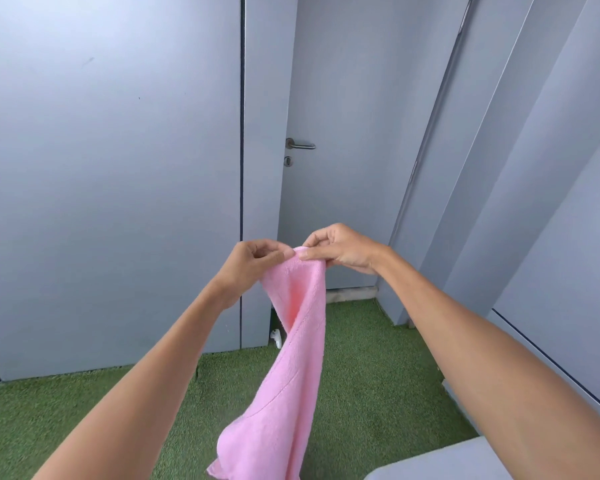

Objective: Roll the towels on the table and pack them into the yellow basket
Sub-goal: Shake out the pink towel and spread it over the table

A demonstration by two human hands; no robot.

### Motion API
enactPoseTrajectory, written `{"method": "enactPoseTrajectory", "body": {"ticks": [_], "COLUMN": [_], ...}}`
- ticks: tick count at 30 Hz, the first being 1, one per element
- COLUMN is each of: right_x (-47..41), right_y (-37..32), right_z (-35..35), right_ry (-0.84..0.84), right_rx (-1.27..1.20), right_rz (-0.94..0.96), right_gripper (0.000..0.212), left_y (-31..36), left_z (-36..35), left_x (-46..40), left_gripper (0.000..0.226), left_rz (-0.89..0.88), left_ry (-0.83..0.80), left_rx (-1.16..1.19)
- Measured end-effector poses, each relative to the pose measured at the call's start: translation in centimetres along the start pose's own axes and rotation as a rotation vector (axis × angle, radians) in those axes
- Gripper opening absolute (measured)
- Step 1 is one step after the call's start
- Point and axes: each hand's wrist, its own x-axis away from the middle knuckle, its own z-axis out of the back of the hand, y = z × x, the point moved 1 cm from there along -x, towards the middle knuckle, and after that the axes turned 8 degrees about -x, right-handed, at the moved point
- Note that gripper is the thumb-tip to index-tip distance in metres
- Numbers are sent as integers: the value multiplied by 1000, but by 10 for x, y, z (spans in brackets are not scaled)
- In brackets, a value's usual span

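Two hands: both raised in front of the chest, close together, arms stretched forward.
Left hand (253,259): thumb and fingertips pinched shut on the top edge of the towel, other fingers curled in.
Right hand (340,249): same pinch on the same edge, just beside the left, knuckles up.
Towel (291,368): one, pink, held in the air by its top edge; long axis near vertical, hanging down and leaning slightly to the left at the bottom; twisted once partway down, lower part spread wider, bottom end cut off by the picture edge.
Table (440,462): one pale corner at lower right, apart from the towel.
Floor (84,410): green turf below the towel.
Door (343,133): one, grey, shut, behind the hands, with one metal handle (300,144).
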Motion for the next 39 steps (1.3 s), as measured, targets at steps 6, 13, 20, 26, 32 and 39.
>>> {"method": "enactPoseTrajectory", "body": {"ticks": [6,13,20,26,32,39], "right_x": [12,34,29,35,42,26], "right_y": [-10,-10,-23,-11,1,-6], "right_z": [15,23,24,46,46,15], "right_ry": [159,30,46,231,184,-67], "right_rx": [-19,253,381,392,334,495], "right_rz": [109,-61,59,161,101,29], "right_gripper": [14,29,13,12,27,20], "left_y": [-31,8,11,-42,-43,-4], "left_z": [-14,-14,-32,-16,-8,-27], "left_x": [18,1,-5,17,23,-3], "left_gripper": [22,18,28,44,37,36], "left_rz": [91,-74,-118,25,-7,-236], "left_ry": [-77,-55,-112,-222,-87,-104], "left_rx": [83,-67,-241,-256,-160,-300]}}
